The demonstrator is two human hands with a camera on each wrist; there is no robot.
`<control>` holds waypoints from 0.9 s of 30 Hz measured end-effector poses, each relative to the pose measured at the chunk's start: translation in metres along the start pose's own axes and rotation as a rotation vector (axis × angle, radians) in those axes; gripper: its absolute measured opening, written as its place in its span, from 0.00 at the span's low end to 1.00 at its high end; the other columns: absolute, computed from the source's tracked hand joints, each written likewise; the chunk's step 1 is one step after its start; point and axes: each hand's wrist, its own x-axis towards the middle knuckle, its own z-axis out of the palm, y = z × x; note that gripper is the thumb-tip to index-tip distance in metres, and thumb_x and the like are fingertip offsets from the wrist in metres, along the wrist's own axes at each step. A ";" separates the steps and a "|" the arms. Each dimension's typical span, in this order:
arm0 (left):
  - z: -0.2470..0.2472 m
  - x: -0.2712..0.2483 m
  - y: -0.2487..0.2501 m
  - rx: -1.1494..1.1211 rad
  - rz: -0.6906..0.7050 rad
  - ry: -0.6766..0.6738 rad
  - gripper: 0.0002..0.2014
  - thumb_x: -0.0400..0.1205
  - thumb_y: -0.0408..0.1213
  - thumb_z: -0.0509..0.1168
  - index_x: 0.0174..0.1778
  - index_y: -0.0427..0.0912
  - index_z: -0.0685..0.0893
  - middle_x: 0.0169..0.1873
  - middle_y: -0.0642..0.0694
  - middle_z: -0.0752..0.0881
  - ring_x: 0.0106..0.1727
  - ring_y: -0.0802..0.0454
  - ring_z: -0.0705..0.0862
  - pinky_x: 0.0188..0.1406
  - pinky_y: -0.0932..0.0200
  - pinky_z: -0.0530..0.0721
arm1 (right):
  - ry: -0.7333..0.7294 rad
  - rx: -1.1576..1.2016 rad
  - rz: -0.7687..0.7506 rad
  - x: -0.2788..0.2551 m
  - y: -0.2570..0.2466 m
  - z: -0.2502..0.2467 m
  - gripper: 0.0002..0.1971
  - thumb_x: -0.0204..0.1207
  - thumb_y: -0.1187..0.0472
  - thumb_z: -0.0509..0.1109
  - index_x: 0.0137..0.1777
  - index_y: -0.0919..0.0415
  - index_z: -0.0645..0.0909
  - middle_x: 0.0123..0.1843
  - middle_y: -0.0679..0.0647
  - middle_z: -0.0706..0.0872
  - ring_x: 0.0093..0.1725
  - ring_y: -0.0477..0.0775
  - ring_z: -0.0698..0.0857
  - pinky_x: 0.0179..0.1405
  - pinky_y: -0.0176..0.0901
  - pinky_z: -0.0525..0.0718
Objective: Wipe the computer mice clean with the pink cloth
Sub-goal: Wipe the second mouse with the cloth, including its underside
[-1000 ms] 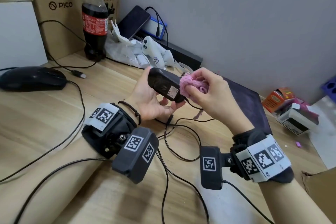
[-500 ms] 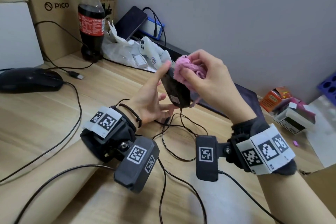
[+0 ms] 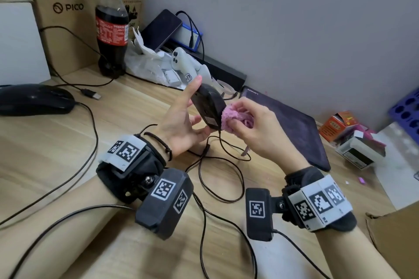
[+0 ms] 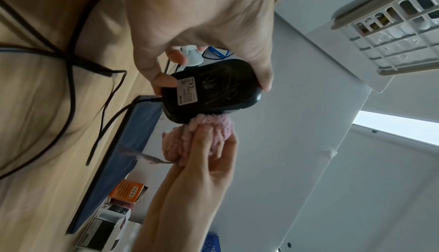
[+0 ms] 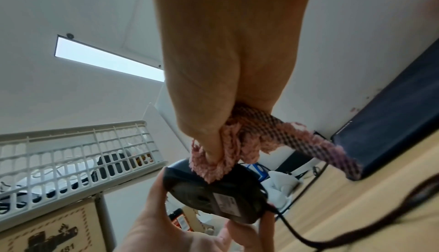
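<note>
My left hand [image 3: 181, 120] holds a black wired mouse [image 3: 208, 106] above the desk, underside turned toward me, its label [image 4: 187, 91] showing. Thumb and fingers [image 4: 164, 79] pinch it at its two ends. My right hand [image 3: 251, 127] grips the bunched pink cloth [image 3: 233, 116] and presses it against the mouse's side near the cable end; the same pink cloth [image 5: 213, 162] rests on the mouse [image 5: 213, 194] in the right wrist view. A second black mouse [image 3: 34, 99] lies on the desk at far left.
A cola bottle [image 3: 112, 27] stands at the back by a cardboard box [image 3: 65, 29] and a white controller [image 3: 183, 63]. A dark laptop [image 3: 292, 124] lies to the right, small boxes [image 3: 349, 136] beyond it. Black cables [image 3: 217, 165] loop on the wooden desk.
The held mouse has tipped from lying sideways to standing more upright. The cloth slid from its upper end down along its side toward the cable end.
</note>
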 end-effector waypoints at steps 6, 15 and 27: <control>0.003 0.000 0.000 -0.235 -0.015 -0.006 0.31 0.72 0.60 0.74 0.62 0.42 0.78 0.65 0.38 0.73 0.71 0.39 0.73 0.54 0.30 0.85 | -0.084 -0.038 0.057 -0.012 0.016 0.000 0.06 0.74 0.62 0.74 0.45 0.51 0.81 0.42 0.44 0.86 0.39 0.39 0.83 0.32 0.27 0.78; 0.008 -0.005 -0.003 -0.300 -0.184 -0.025 0.39 0.76 0.67 0.64 0.74 0.40 0.74 0.72 0.32 0.72 0.71 0.28 0.75 0.19 0.57 0.84 | 0.052 0.073 -0.038 -0.001 -0.017 -0.024 0.05 0.78 0.57 0.72 0.50 0.49 0.79 0.45 0.43 0.85 0.39 0.38 0.84 0.21 0.39 0.84; 0.007 -0.010 -0.005 -0.332 -0.255 -0.062 0.38 0.75 0.67 0.65 0.74 0.44 0.72 0.69 0.33 0.77 0.56 0.22 0.84 0.23 0.63 0.77 | 0.085 0.071 -0.025 -0.007 -0.003 -0.009 0.05 0.77 0.60 0.73 0.50 0.53 0.81 0.46 0.46 0.86 0.44 0.48 0.85 0.37 0.33 0.81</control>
